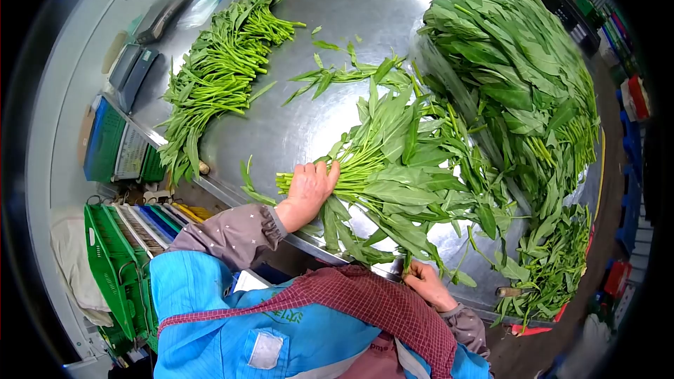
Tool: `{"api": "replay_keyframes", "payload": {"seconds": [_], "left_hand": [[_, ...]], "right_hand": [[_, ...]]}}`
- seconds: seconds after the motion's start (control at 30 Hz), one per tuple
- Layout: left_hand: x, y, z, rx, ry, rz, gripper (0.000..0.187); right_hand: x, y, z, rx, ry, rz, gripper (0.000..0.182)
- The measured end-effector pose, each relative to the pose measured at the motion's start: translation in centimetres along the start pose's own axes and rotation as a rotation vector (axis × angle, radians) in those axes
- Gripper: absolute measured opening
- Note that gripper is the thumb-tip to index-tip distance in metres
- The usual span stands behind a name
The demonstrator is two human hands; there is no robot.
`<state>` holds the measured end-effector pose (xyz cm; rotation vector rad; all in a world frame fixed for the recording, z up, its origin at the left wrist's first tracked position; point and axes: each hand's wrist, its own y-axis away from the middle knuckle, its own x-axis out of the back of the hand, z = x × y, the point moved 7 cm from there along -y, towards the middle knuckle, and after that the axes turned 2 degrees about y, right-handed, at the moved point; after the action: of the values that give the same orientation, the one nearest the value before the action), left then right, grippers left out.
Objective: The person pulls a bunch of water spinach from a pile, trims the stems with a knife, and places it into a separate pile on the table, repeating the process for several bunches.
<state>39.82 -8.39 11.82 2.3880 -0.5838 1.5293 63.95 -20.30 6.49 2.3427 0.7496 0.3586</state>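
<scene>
My left hand (pixel 307 193) is closed around the stems of a bunch of leafy greens (pixel 393 168) with long narrow leaves, like water spinach. The cut stem ends poke out left of my fist, and the leaves fan out to the right over the metal table (pixel 260 133). At the table's front edge, my right hand (pixel 428 286) has its fingers pinched together close to the hanging leaf tips. What it holds, if anything, I cannot make out. Loose leafy stems (pixel 358 74) lie beyond the bunch.
A tall heap of greens (pixel 512 56) stands at the right, and a row of bunches (pixel 225 63) lies at the left. A wooden handle (pixel 514 292) rests among leaves at the front right. Stacked green crates (pixel 112 267) stand on the left, below a grey device (pixel 132 74).
</scene>
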Motion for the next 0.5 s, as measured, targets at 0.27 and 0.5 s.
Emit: {"api": "replay_keyframes", "payload": {"seconds": [0.27,0.5], "left_hand": [[2.3,-1.0,-4.4,-0.115,0.404,0.164,0.042],[3.4,-6.5,-20.6,0.263,0.969,0.265,0.067]], "right_hand": [[1.0,-0.6,1.1,0.026,0.224,0.009,0.018],[2.1,-1.1,5.5,0.070,0.337,0.031,0.028]]}}
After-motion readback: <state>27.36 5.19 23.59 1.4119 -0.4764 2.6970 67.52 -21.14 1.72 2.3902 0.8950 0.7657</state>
